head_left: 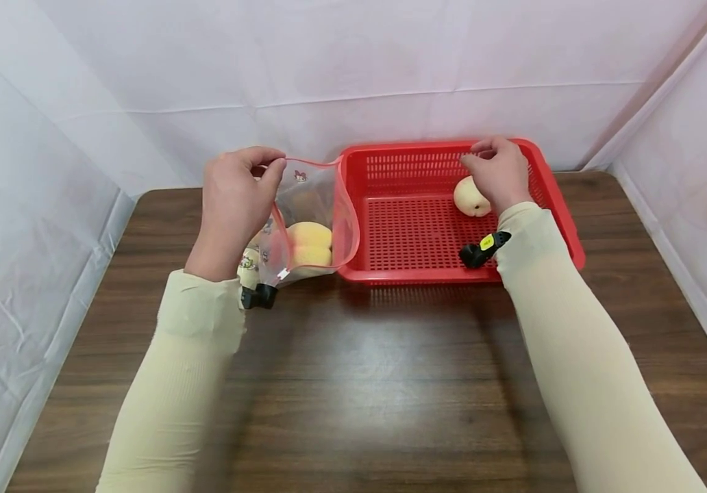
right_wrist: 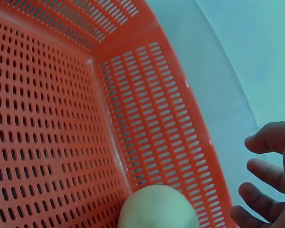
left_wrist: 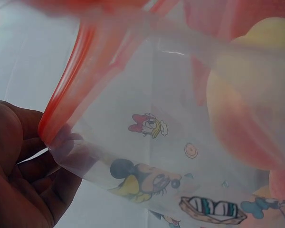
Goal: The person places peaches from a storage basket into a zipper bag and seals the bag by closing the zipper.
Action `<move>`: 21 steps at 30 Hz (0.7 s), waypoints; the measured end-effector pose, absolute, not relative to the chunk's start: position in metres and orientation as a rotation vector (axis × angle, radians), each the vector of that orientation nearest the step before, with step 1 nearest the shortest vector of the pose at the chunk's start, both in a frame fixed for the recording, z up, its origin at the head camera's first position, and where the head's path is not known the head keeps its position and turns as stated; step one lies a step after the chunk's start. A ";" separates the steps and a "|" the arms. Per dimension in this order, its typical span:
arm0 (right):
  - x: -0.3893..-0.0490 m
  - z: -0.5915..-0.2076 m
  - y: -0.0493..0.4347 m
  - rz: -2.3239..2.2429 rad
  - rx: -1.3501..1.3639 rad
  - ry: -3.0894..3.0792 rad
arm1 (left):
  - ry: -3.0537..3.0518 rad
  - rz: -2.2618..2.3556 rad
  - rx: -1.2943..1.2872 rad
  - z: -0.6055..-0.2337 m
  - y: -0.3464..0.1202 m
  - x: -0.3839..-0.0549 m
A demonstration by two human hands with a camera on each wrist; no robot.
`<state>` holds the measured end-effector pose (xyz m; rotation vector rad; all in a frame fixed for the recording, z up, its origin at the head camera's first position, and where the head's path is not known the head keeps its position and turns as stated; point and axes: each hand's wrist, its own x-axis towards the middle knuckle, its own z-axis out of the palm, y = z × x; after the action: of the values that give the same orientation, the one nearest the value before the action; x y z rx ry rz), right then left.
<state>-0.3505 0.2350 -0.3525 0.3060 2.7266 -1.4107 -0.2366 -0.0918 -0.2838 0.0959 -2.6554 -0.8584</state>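
Note:
My left hand (head_left: 239,195) pinches the red-edged rim of a clear zip bag (head_left: 313,198) printed with cartoon figures, holding its mouth spread. Inside the bag lies a yellow peach (head_left: 310,244); the left wrist view shows a peach (left_wrist: 251,104) with a pink blush through the plastic. My right hand (head_left: 501,171) hovers over the right part of a red plastic basket (head_left: 440,277), fingers loosely bent and holding nothing. Just below it a pale peach (head_left: 472,198) sits on the basket floor, partly covered by the hand in the head view.
The basket has slotted walls and stands at the back of a dark wooden table (head_left: 378,383). The bag's mouth overlaps the basket's left rim. White sheeting (head_left: 353,68) hangs behind and on both sides. Each wrist carries a small black camera (head_left: 484,249).

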 end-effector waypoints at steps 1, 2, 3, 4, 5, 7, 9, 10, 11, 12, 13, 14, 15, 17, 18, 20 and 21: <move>-0.352 -0.353 0.237 -1.395 0.313 2.727 | -2.655 -0.862 0.095 -0.284 -0.092 -0.237; -0.353 -0.354 0.238 -1.378 0.322 2.727 | -2.656 -0.865 0.096 -0.283 -0.091 -0.237; -0.354 -0.355 0.241 -1.352 0.327 2.731 | -2.649 -0.871 0.088 -0.283 -0.091 -0.237; -0.355 -0.355 0.243 -1.328 0.335 2.731 | -2.642 -0.876 0.081 -0.283 -0.090 -0.237; -0.356 -0.355 0.245 -1.311 0.345 2.727 | -2.635 -0.880 0.073 -0.283 -0.090 -0.238; -0.359 -0.356 0.248 -1.279 0.365 2.718 | -2.617 -0.881 0.050 -0.283 -0.089 -0.239; -0.361 -0.355 0.250 -1.254 0.371 2.703 | -2.602 -0.876 0.035 -0.284 -0.089 -0.239; -0.362 -0.355 0.250 -1.251 0.370 2.690 | -2.604 -0.870 0.033 -0.283 -0.089 -0.239; -0.363 -0.355 0.251 -1.245 0.366 2.678 | -2.604 -0.868 0.030 -0.283 -0.089 -0.239; -0.364 -0.354 0.252 -1.235 0.359 2.668 | -2.606 -0.866 0.028 -0.282 -0.089 -0.239; -0.365 -0.354 0.253 -1.227 0.349 2.654 | -2.612 -0.866 0.031 -0.282 -0.089 -0.239; -0.365 -0.353 0.253 -1.217 0.337 2.643 | -2.615 -0.867 0.034 -0.281 -0.088 -0.238; -0.366 -0.353 0.254 -1.204 0.323 2.633 | -2.617 -0.871 0.039 -0.280 -0.088 -0.238; -0.367 -0.352 0.257 -1.166 0.307 2.610 | -2.622 -0.878 0.046 -0.278 -0.087 -0.238; -0.368 -0.352 0.257 -1.145 0.300 2.602 | -2.623 -0.878 0.049 -0.278 -0.087 -0.238; -0.369 -0.353 0.258 -1.114 0.289 2.591 | -2.624 -0.879 0.055 -0.277 -0.086 -0.238; -0.370 -0.354 0.259 -1.097 0.282 2.589 | -2.625 -0.880 0.058 -0.277 -0.086 -0.237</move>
<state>-0.3698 0.2588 -0.3537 0.2824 2.5885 -1.0974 -0.2373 -0.0861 -0.2767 0.0578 -2.6247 -0.8796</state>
